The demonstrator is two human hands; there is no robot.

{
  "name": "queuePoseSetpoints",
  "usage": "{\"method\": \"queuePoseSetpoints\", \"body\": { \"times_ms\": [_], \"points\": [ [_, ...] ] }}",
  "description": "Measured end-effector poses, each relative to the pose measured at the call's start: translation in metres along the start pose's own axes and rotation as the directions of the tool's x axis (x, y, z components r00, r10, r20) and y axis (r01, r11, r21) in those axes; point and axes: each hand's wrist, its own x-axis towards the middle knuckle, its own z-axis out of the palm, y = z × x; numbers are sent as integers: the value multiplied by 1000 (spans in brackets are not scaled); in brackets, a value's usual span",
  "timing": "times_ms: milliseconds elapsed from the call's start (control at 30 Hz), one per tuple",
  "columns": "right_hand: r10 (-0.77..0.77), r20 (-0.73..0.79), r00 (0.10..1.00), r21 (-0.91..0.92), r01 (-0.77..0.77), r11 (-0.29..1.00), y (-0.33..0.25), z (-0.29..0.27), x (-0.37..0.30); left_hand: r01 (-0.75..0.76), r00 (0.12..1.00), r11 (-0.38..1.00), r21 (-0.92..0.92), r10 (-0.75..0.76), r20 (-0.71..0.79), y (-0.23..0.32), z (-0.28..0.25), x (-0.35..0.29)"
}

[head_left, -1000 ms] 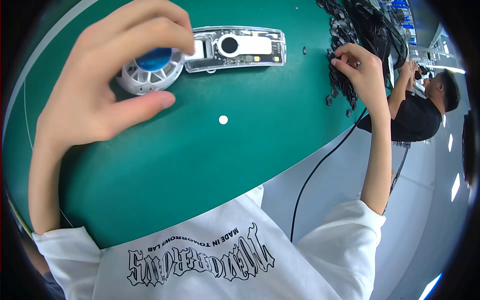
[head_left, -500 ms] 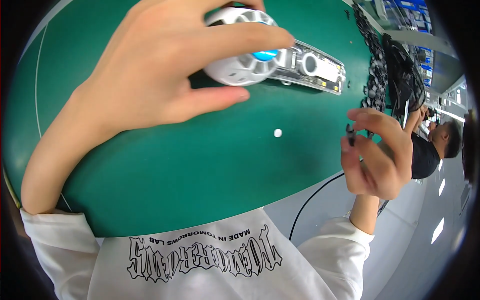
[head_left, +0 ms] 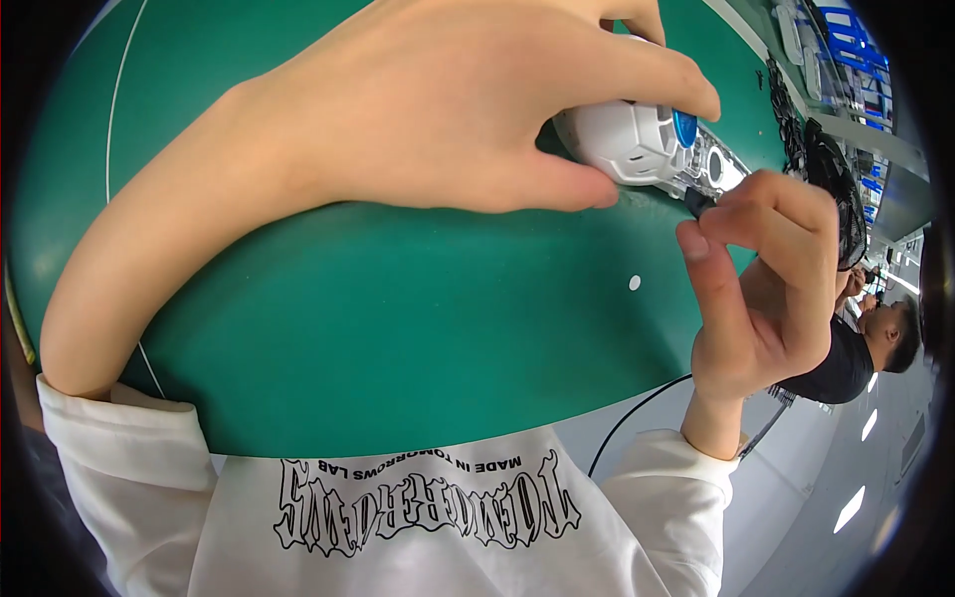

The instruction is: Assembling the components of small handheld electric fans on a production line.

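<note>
My left hand (head_left: 477, 109) is closed round the white, vented round head (head_left: 637, 144) of a device that looks like a handheld fan. Its blue centre (head_left: 684, 127) shows beside my forefinger, and my thumb rests along the head's near side. A clear handle (head_left: 718, 167) with parts visible inside runs off to the right, partly behind my right fingers. With curled fingers, my right hand (head_left: 771, 274) holds a small black plastic piece (head_left: 698, 202) against the handle's near side, close to the head. The fingers hide much of that piece.
A small white disc (head_left: 635, 283) lies on the green tabletop (head_left: 398, 318). Several small black pieces (head_left: 788, 119) are strewn at the far right, beside a black bag (head_left: 838, 184). A black cable (head_left: 622, 418) hangs past the table edge. Another person (head_left: 846, 348) sits farther right.
The device has turned in my left hand, tilting its head to the right. My right hand has brought the black piece from clear of the device up to the handle.
</note>
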Motion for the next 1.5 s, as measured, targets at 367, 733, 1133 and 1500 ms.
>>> {"method": "queuePoseSetpoints", "body": {
  "times_ms": [367, 733, 1133, 1500],
  "points": [
    [211, -46, 976, 143, -202, 969, -24, 18, -10, -58, 997, 998, -31, 57, -53, -1, 1, -12],
    [250, -94, 964, 134, -237, 962, -28, 31, -13, -49, 998, 998, -35, 47, -47, 2, 2, -11],
    [114, -169, 979, -37, -122, 992, -21, 48, -14, -67, 995, 996, -55, 63, -76, -3, 6, -12],
    [42, -189, 981, -142, -70, 987, -18, 43, -1, -33, 999, 999, 1, 33, -36, 4, 4, -10]
  ]
}}
